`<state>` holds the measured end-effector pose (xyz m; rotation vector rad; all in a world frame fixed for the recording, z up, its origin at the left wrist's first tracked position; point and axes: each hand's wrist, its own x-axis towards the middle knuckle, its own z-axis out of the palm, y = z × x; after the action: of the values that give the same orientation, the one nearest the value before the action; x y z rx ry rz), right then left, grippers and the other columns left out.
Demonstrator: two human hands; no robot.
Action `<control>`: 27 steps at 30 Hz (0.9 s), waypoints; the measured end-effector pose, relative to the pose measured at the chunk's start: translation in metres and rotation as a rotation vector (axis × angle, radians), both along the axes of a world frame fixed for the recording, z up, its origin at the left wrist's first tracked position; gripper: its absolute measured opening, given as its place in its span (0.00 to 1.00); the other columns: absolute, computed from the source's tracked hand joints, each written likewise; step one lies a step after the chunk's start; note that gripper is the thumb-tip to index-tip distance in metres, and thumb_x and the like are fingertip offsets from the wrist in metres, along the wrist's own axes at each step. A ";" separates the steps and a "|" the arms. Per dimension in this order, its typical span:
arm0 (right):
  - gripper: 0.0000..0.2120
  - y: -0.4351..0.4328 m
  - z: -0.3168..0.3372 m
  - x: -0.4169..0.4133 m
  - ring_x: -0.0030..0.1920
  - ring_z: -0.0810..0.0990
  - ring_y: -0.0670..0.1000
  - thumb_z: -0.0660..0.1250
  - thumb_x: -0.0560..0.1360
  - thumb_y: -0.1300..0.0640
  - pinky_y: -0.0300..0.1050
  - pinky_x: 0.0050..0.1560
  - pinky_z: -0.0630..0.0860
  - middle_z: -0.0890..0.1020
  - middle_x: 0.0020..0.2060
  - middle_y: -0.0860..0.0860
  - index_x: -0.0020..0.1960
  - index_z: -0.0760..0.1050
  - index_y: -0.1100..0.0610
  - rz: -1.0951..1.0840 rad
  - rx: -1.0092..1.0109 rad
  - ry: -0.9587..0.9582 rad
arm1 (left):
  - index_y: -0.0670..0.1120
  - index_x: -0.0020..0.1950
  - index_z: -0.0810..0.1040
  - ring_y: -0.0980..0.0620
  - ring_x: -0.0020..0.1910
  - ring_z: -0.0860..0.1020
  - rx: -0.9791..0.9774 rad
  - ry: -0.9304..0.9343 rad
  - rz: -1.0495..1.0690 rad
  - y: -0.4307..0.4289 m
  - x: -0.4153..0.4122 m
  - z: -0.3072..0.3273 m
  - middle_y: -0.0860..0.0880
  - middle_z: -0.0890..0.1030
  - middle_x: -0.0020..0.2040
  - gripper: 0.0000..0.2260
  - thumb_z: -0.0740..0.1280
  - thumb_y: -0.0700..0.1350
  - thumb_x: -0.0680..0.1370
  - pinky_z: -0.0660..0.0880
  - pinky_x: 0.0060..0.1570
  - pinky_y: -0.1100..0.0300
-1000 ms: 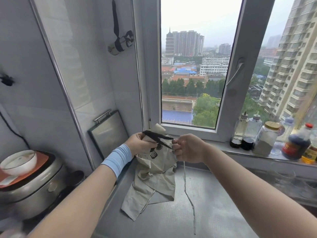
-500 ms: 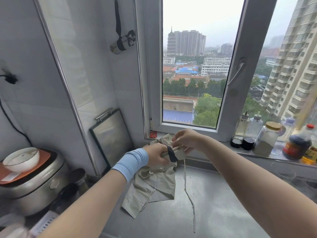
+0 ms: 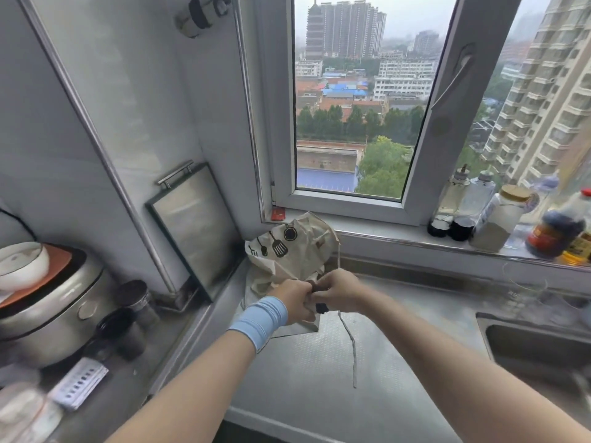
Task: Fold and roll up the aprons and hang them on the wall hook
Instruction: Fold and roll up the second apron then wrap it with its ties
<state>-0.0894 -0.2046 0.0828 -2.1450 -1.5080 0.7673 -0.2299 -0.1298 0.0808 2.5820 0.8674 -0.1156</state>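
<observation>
A beige apron [image 3: 297,251] printed with dark kitchen utensils lies bunched in the counter's back corner under the window. My left hand [image 3: 292,300] and my right hand [image 3: 339,290] meet at its near edge, both gripping the cloth and a dark strap [image 3: 320,306] between them. A thin beige tie [image 3: 350,343] trails from my right hand across the steel counter. High on the wall at the top edge hangs a rolled apron [image 3: 200,14] bound with a dark strap; its hook is out of view.
A steel-framed board [image 3: 195,228] leans on the wall left of the apron. A rice cooker [image 3: 48,302] with a bowl on it and dark cups [image 3: 134,302] stand at the left. Bottles and jars [image 3: 499,219] line the windowsill. A sink [image 3: 537,346] opens at the right.
Both hands have come down from sill height to the counter, bringing the dark strap with them. The apron's printed part has flopped open behind them. The camera has tilted downward.
</observation>
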 end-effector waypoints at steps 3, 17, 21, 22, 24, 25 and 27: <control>0.11 -0.008 -0.047 0.001 0.34 0.76 0.50 0.71 0.70 0.51 0.45 0.36 0.72 0.80 0.33 0.53 0.33 0.78 0.56 0.014 0.037 -0.037 | 0.48 0.49 0.79 0.50 0.43 0.78 -0.135 -0.084 0.002 -0.004 -0.008 -0.037 0.50 0.81 0.43 0.15 0.71 0.57 0.70 0.76 0.47 0.55; 0.07 -0.043 -0.225 -0.009 0.42 0.72 0.49 0.65 0.78 0.57 0.42 0.40 0.70 0.72 0.39 0.46 0.49 0.80 0.58 0.174 0.281 -0.156 | 0.49 0.66 0.77 0.50 0.62 0.73 -0.223 -0.096 0.147 -0.012 -0.016 -0.185 0.50 0.76 0.62 0.19 0.65 0.38 0.76 0.63 0.62 0.68; 0.09 -0.055 -0.240 0.001 0.38 0.69 0.48 0.64 0.75 0.61 0.40 0.41 0.67 0.75 0.40 0.48 0.52 0.81 0.55 0.170 0.282 -0.191 | 0.47 0.61 0.81 0.55 0.48 0.75 -0.251 -0.154 0.129 -0.021 -0.008 -0.202 0.50 0.77 0.57 0.16 0.67 0.37 0.74 0.66 0.54 0.73; 0.11 -0.059 -0.241 0.003 0.38 0.68 0.47 0.64 0.75 0.61 0.39 0.42 0.65 0.76 0.41 0.47 0.53 0.81 0.53 0.182 0.295 -0.198 | 0.47 0.58 0.83 0.55 0.45 0.74 -0.252 -0.149 0.112 -0.022 -0.006 -0.205 0.50 0.78 0.56 0.14 0.68 0.38 0.74 0.68 0.55 0.70; 0.11 -0.067 -0.240 0.001 0.39 0.73 0.50 0.65 0.73 0.61 0.42 0.42 0.70 0.78 0.43 0.49 0.52 0.80 0.52 0.176 0.314 -0.153 | 0.45 0.52 0.85 0.53 0.44 0.76 -0.267 -0.163 0.124 -0.026 -0.002 -0.211 0.48 0.79 0.52 0.11 0.69 0.37 0.72 0.71 0.55 0.65; 0.10 -0.069 -0.239 0.000 0.41 0.77 0.52 0.65 0.72 0.60 0.44 0.43 0.74 0.80 0.45 0.49 0.52 0.80 0.53 0.153 0.309 -0.118 | 0.44 0.50 0.85 0.50 0.44 0.77 -0.271 -0.180 0.152 -0.028 -0.001 -0.213 0.47 0.80 0.50 0.09 0.69 0.37 0.72 0.71 0.53 0.66; 0.12 -0.073 -0.234 -0.003 0.47 0.79 0.49 0.64 0.72 0.57 0.40 0.47 0.75 0.81 0.49 0.48 0.54 0.80 0.53 0.086 0.265 -0.059 | 0.43 0.47 0.84 0.47 0.45 0.77 -0.260 -0.196 0.205 -0.030 0.003 -0.217 0.45 0.80 0.47 0.07 0.69 0.37 0.72 0.67 0.48 0.69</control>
<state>-0.0920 -0.2773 -0.1510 -1.9323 -1.6404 0.5022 -0.2272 -0.1601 -0.1366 2.2082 0.9665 0.0785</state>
